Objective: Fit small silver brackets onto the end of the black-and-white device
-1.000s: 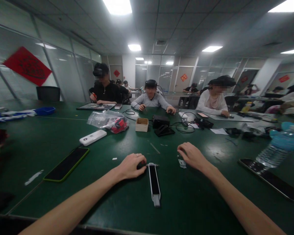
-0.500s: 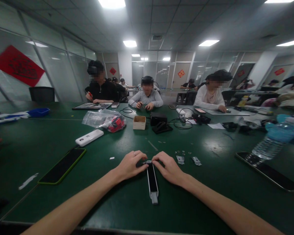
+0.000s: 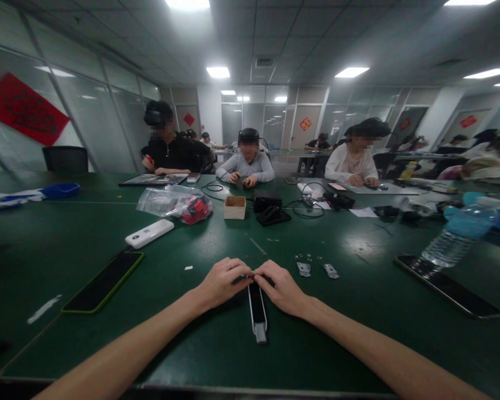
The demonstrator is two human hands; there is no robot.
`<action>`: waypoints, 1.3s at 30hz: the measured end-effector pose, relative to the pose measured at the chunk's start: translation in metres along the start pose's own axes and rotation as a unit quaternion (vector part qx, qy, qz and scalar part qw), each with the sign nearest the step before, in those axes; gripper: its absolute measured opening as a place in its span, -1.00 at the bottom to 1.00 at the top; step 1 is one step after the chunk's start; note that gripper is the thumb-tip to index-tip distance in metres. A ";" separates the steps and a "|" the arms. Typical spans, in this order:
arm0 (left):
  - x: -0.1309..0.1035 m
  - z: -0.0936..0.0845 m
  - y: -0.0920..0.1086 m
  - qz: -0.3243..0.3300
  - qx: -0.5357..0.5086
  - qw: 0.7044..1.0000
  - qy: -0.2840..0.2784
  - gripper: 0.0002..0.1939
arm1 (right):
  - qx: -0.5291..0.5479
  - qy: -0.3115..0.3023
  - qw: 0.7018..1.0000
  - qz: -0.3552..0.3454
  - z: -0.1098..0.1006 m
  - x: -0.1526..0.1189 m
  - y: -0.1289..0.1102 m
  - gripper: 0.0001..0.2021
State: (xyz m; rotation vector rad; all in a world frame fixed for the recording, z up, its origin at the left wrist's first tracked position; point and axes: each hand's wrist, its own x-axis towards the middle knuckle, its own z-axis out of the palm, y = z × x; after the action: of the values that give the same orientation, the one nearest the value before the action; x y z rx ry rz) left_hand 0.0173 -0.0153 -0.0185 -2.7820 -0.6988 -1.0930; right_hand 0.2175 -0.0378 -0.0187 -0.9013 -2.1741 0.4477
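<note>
We have the slim white-edged bar [image 3: 257, 312] flat on the green counter [image 3: 204, 350], its long axis running nearly from 12 to 6 o'clock. It lies at 4 o'clock from our left hand [image 3: 221, 283] and between 7 and 8 from our right hand [image 3: 281, 288], both about equally near, fingertips bunched at its 12 o'clock end. We cannot tell what either clamps there.
</note>
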 end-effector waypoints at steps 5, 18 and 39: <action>0.000 0.000 0.000 0.008 0.005 1.000 -0.005 -0.87 | -0.007 0.007 1.000 -0.004 0.000 -0.001 -0.001 -0.83; -0.003 0.002 -0.002 0.019 0.060 0.998 -0.027 -0.88 | -0.043 0.016 0.998 -0.045 0.005 -0.003 0.004 -0.82; -0.001 -0.017 -0.016 -0.176 -0.045 0.969 -0.167 -0.90 | -0.156 -0.046 0.987 0.011 -0.011 -0.004 0.025 -0.86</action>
State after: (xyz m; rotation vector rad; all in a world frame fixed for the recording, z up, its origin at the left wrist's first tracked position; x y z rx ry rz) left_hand -0.0010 -0.0058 -0.0077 -3.0318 -1.2480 -0.7106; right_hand 0.2392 -0.0226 -0.0267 -1.0907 -2.3628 0.1615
